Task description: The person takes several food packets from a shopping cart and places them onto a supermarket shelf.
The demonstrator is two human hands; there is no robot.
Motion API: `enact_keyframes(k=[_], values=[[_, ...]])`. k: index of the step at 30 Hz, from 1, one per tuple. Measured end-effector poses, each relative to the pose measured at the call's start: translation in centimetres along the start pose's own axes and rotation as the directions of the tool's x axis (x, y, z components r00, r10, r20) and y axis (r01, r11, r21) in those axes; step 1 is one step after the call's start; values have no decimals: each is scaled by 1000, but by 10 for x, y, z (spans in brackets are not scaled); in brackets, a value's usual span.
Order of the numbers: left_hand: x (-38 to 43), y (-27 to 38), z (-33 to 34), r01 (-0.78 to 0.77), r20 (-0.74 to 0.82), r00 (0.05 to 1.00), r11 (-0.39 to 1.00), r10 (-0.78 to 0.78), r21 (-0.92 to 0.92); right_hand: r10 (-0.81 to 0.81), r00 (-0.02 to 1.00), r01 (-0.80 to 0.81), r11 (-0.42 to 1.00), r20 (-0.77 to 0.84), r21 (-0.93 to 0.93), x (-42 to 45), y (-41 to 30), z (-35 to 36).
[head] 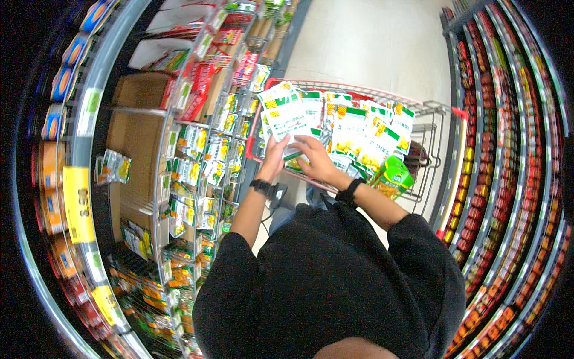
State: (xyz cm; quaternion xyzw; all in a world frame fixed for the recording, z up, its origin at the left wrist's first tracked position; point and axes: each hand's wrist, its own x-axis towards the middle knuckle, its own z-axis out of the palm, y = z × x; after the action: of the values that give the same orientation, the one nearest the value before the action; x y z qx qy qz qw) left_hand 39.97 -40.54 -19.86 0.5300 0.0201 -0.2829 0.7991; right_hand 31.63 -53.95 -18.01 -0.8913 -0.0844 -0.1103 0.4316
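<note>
Over the left end of a wire shopping cart (381,93), my left hand (274,155) grips a white and green food pouch (286,112), its thumb across the lower part. The curled fingers of my right hand (317,162) pinch the lower right edge of the same pouch. Another pouch edge shows behind it, but how many are held I cannot tell. Beside my hands, several similar pouches (352,130) with yellow pictures lie overlapping in the cart. A bright green packet (394,175) rests near my right forearm.
Hanging packets (190,168) and red packets (197,89) fill a rack close on the left. One packet (115,166) sticks out by the grey shelf edge. Across the aisle floor (367,40), shelves of jars (482,202) stand on the right. A dark red item (416,154) sits in the cart.
</note>
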Motion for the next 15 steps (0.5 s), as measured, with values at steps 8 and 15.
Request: enact_keyframes(k=[8,15], values=[[-138,133,-17,-309,69,950,949,305,57,-593,801,574,801,-84,-171,47,-145,-38],[-224,165,-54,-505,-102,859,863,502,-7,-778,626,776,628,-39,-65,64,-223,0]])
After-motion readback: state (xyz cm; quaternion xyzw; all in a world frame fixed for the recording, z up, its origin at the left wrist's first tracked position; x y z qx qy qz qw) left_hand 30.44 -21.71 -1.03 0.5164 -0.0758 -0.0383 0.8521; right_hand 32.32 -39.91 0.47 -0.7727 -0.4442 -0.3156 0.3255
